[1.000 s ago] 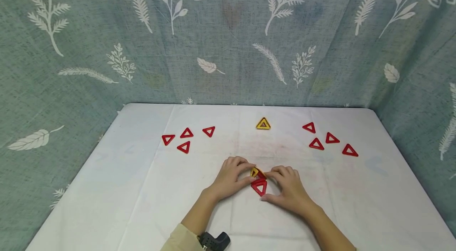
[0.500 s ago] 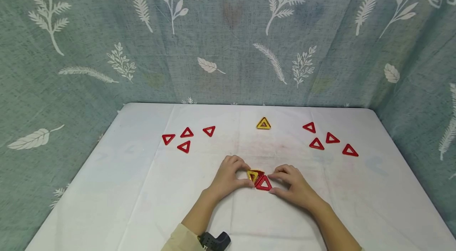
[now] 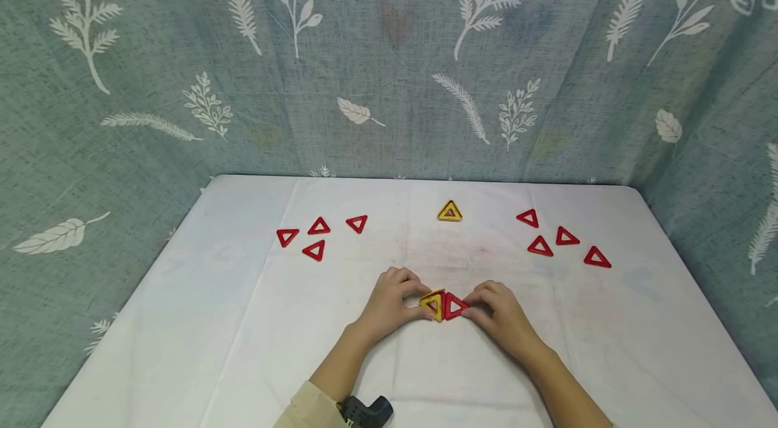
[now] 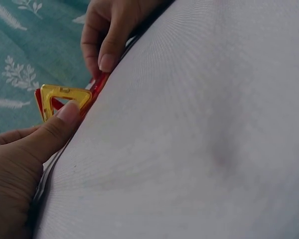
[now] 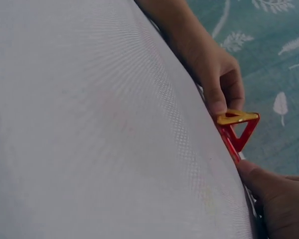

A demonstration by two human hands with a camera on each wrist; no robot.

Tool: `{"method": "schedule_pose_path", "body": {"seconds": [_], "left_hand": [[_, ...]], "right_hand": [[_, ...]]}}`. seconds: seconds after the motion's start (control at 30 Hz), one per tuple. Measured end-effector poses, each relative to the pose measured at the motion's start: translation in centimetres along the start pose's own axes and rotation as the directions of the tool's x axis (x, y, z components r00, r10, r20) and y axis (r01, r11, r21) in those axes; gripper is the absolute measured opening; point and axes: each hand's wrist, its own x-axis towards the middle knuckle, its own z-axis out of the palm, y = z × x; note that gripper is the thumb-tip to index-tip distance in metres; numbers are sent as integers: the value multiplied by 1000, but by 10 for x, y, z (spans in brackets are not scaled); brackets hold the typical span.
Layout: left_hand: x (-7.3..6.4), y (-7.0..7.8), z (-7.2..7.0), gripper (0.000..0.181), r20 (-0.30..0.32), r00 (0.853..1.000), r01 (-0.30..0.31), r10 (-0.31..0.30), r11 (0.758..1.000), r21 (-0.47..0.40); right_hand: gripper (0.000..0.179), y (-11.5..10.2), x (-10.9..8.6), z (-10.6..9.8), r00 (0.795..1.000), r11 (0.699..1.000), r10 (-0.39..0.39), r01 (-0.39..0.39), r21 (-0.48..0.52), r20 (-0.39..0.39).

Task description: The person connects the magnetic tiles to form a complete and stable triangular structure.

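In the head view my left hand (image 3: 389, 306) pinches a small standing cluster of triangular magnetic tiles, with a yellow tile (image 3: 439, 307) facing the camera. The left wrist view shows my thumb pressed on that yellow tile (image 4: 65, 92), which leans up. A red tile (image 5: 247, 135) slants up beside it in the right wrist view. Another red magnetic tile (image 3: 447, 307) lies flat on the table, one edge against the foot of the cluster. Its outer corner is between the thumb and fingers of my right hand (image 3: 501, 321). My fingers hide part of the cluster's far side.
Several red triangles, one of them a red tile (image 3: 319, 226), lie at the back left. Several more, including a red tile (image 3: 566, 236), lie at the back right. A yellow triangle piece (image 3: 450, 217) sits at the back middle of the white-covered table (image 3: 304, 340).
The flat red tile has swung from the cluster's near side round to its right, its tip now pointing right. The cluster has turned and shifted slightly left; my right hand now grips the tile's corner.
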Motion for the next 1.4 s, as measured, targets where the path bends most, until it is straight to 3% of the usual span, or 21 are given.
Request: {"method": "schedule_pose_path", "body": {"seconds": [0.3,0.57,0.93,1.1,1.4], "left_hand": [[0,-1,1,37,-23,998,-57,57,998,16],[1,1,2,34,-69,986,-148,151,988,49],[1,2,4,37,-100,947,-293,307,947,134],[0,2,5,37,-96,949,-285,301,947,147],[0,6,5,37,-81,974,-197,211,969,151]], "right_hand": [[25,-4,1,-2,999,1000,2,-3,-10,-42],[26,-12,-1,3,997,981,-8,22,190,-78],[35,-13,1,10,996,996,-62,66,67,-59],[37,-13,1,11,996,996,-63,67,59,-65],[47,-16,2,13,998,999,-39,40,19,-52]]}}
